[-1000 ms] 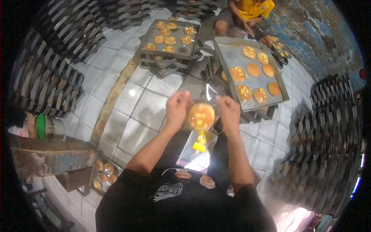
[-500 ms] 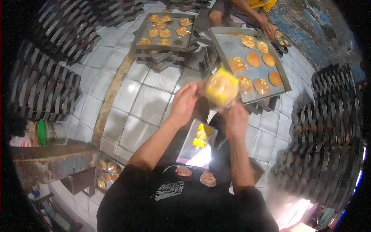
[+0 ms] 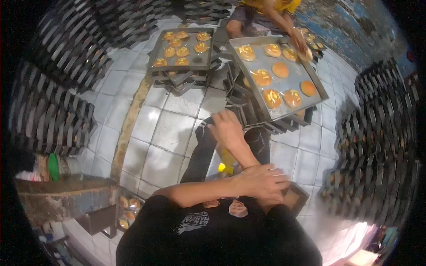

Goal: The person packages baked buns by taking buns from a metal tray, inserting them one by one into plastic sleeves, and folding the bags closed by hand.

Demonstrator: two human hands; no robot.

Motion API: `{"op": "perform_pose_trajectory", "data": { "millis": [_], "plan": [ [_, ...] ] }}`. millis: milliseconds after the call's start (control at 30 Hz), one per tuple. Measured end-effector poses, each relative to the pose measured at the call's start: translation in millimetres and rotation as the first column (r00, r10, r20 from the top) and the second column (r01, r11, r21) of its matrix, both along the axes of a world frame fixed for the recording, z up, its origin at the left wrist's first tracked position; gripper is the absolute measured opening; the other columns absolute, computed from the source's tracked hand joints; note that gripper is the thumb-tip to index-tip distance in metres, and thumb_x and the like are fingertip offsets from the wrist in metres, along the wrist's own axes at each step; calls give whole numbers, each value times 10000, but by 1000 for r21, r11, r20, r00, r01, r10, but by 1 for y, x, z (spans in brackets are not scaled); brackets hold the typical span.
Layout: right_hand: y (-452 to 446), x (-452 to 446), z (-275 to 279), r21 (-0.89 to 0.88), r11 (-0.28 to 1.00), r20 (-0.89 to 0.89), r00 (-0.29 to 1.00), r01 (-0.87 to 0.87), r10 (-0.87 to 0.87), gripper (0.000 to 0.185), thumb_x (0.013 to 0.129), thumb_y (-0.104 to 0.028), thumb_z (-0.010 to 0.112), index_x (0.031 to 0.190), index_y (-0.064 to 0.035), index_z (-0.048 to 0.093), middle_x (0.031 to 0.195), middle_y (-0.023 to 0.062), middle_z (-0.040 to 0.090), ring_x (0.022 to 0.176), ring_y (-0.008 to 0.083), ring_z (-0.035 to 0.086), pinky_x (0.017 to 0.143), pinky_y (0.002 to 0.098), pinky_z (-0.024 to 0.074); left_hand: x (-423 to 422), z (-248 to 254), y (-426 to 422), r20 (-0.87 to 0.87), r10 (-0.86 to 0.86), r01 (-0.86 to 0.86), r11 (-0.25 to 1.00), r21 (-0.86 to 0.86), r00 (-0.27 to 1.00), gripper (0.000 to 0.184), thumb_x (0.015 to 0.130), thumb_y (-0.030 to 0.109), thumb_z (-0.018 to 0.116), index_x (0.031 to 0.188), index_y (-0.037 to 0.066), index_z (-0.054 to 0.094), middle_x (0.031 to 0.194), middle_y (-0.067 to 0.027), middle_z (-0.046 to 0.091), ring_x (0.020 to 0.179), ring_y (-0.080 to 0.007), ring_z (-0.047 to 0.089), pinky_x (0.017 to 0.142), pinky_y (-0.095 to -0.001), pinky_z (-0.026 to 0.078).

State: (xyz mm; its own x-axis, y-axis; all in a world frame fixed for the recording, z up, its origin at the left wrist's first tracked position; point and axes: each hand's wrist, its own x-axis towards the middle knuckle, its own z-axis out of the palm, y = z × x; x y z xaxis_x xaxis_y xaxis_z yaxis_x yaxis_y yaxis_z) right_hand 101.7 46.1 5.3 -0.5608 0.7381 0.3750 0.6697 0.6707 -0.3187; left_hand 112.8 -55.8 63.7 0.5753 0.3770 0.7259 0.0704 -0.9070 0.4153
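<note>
My left hand (image 3: 261,181) reaches across my body and lies on my right forearm, its fingers stretched out and slightly blurred. Beyond it, my right hand (image 3: 227,127) hangs over my knee with loosely bent fingers, and I see nothing in it. Under my right arm, a clear packet with yellow print (image 3: 225,168) shows on my lap, partly hidden. A wrapped bun (image 3: 246,52) sits in the far left corner of the metal tray (image 3: 317,84), among other wrapped buns and a plain bun (image 3: 280,69).
A co-worker's hand (image 3: 300,42) holds a bun at the tray's far right edge. Another tray of wrapped buns (image 3: 179,68) stands left on stacked trays. Tall stacks of dark trays (image 3: 372,146) line both sides. A green lid (image 3: 53,166) is at left.
The wrapped bun has left my hands; one now sits in the tray's far left corner. My left hand has crossed onto my right forearm. The co-worker has lifted a plain bun.
</note>
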Motion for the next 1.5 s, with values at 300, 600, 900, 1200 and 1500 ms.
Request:
{"op": "perform_pose_trajectory", "data": {
  "millis": [300,600,900,1200,1500],
  "plan": [
    [-43,113,45,-464,836,-144,956,-294,256,421,916,-220,697,1295,-47,632,1222,198,674,1093,387,666,961,437,548,-92,-21,28,-201,504,-504,862,57,840,463,838,360,719,1228,111,712,1421,-149,576,1346,-376,497,1114,-531,383],
    [-102,172,12,-321,919,121,972,230,-201,380,861,-230,762,1191,-52,695,1131,121,692,1173,347,605,1138,546,377,-144,-87,-37,-415,599,-648,761,28,685,452,806,170,779,1254,207,730,1574,-149,456,1464,-482,348,1157,-568,365],
    [-5,170,85,-510,766,-434,886,-392,165,265,902,-146,764,1138,-41,702,930,82,702,885,228,683,745,348,553,-134,-40,-7,-66,88,-56,-104,-993,994,299,1001,173,651,1192,-51,703,1075,-174,744,956,-192,736,837,-340,579],
    [319,379,0,-380,722,72,797,578,-600,562,937,-431,715,1308,-14,647,1157,159,721,1063,276,672,912,375,514,-121,-83,39,141,827,285,-24,-958,544,270,1053,274,575,1104,21,654,927,-131,739,773,-190,719,742,-317,573],
    [332,372,-62,-320,663,19,704,676,-709,578,867,-393,810,1238,26,664,1068,130,723,991,221,685,797,329,553,-120,-84,47,45,755,131,-55,-990,654,327,1058,276,557,1242,14,624,991,-137,742,866,-203,725,778,-312,554]
  ]
}}
